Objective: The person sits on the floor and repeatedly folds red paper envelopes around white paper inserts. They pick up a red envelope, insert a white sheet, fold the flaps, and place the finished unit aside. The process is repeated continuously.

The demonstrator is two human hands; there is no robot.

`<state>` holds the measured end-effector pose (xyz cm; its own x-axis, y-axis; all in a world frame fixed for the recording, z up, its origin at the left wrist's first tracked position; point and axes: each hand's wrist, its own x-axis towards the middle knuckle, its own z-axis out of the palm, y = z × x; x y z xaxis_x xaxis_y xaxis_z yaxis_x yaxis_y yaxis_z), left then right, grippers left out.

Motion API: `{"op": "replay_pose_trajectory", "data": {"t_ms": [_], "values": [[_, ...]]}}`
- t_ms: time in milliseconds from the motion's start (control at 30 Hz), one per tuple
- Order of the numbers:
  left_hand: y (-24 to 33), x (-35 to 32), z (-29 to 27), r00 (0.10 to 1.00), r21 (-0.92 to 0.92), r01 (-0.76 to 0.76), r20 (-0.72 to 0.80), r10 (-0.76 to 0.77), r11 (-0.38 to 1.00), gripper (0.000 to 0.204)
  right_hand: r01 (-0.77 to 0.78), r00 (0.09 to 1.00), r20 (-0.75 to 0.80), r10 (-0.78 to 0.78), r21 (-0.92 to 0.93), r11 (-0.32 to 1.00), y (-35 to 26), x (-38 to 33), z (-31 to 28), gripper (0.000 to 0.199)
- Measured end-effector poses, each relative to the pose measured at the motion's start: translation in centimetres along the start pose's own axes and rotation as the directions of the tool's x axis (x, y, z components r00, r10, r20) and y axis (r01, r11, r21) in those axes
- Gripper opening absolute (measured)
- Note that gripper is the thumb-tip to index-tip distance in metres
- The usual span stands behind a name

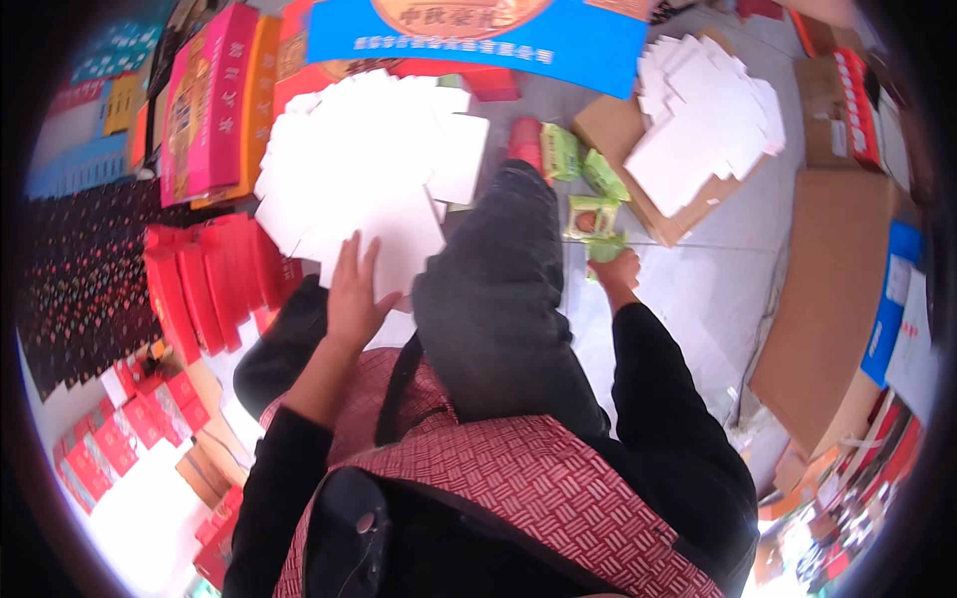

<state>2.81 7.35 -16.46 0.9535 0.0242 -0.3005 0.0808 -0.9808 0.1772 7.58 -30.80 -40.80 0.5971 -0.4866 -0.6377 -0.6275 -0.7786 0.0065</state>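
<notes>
My left hand (357, 289) lies flat with its fingers spread on the near edge of a big heap of white cards (349, 159). The heap is so bright that single sheets are hard to make out. Past my raised knee, my right hand (618, 269) is closed on a small green-wrapped packet (604, 245) at floor level. Just beyond it lies another packet with a round brown picture (591, 216). Two more green packets, one upright (560, 152) and one tilted (604, 175), lie farther off beside my red shoe (525, 140).
A second stack of white cards (703, 120) rests on a brown cardboard piece (610, 128). Red boxes (204, 279) and tall pink boxes (221, 100) line the left. A blue box panel (478, 35) spans the far side. Large cardboard (822, 299) leans at the right.
</notes>
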Motion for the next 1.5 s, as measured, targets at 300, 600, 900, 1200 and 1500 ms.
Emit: {"op": "replay_pose_trajectory", "data": {"t_ms": [300,600,900,1200,1500], "values": [[0.0,2.0,1.3,0.971,0.036,-0.156,0.187,0.147,0.987,0.076,0.351,0.936,-0.272,-0.222,0.764,0.542,0.1,-2.8,0.6,0.066],[-4.1,2.7,2.2,0.976,-0.195,-0.128,0.149,0.158,0.972,0.011,0.676,0.699,-0.388,-0.601,0.083,0.732,-3.6,1.8,-2.3,0.037],[-4.9,1.9,3.2,0.98,-0.195,-0.126,0.126,0.153,0.973,0.006,0.787,0.298,-0.336,-0.894,0.616,0.03,-12.6,-25.0,-30.1,0.017],[-4.2,-1.2,6.6,0.985,-0.242,0.019,-0.162,-0.059,0.97,0.021,0.829,-0.426,-0.088,-0.9,0.361,-0.427,-16.1,-42.0,-28.0,0.016],[-2.9,-8.2,5.9,0.658,-0.887,0.243,-0.146,-0.738,0.392,0.023,0.846,-0.188,0.353,-0.917,-0.416,-0.333,-22.5,-25.9,-3.9,0.01]]}}
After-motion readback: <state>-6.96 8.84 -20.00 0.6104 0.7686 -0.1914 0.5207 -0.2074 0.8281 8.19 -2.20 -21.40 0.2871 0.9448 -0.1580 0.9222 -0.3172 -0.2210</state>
